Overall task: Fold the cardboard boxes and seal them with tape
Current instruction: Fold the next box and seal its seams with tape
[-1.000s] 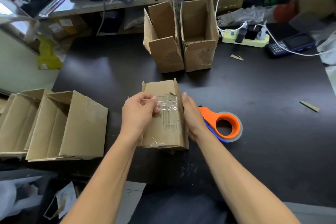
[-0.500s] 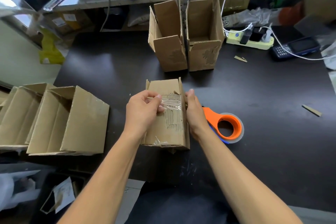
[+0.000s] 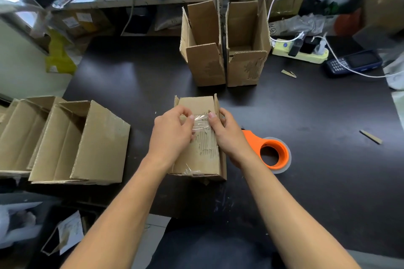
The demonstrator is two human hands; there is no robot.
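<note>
A small worn cardboard box (image 3: 200, 159) stands on the dark table (image 3: 328, 159) in front of me. A strip of clear tape (image 3: 202, 123) lies across its upper face. My left hand (image 3: 172, 135) pinches the tape's left end with thumb and fingers. My right hand (image 3: 229, 135) grips the box's right edge, its thumb pressing the tape's right end. An orange tape dispenser (image 3: 272, 152) lies on the table just right of my right wrist.
Two open-topped boxes (image 3: 225, 50) stand upright at the back centre. Two more boxes (image 3: 65, 142) lie on their sides at the left edge. A power strip (image 3: 299, 49), a handheld device (image 3: 354, 63) and cables sit back right. Cardboard scraps (image 3: 370, 136) lie on the right.
My right thumb has come over the box's edge onto the tape. My left hand has shifted slightly up along the tape. The box stays in place.
</note>
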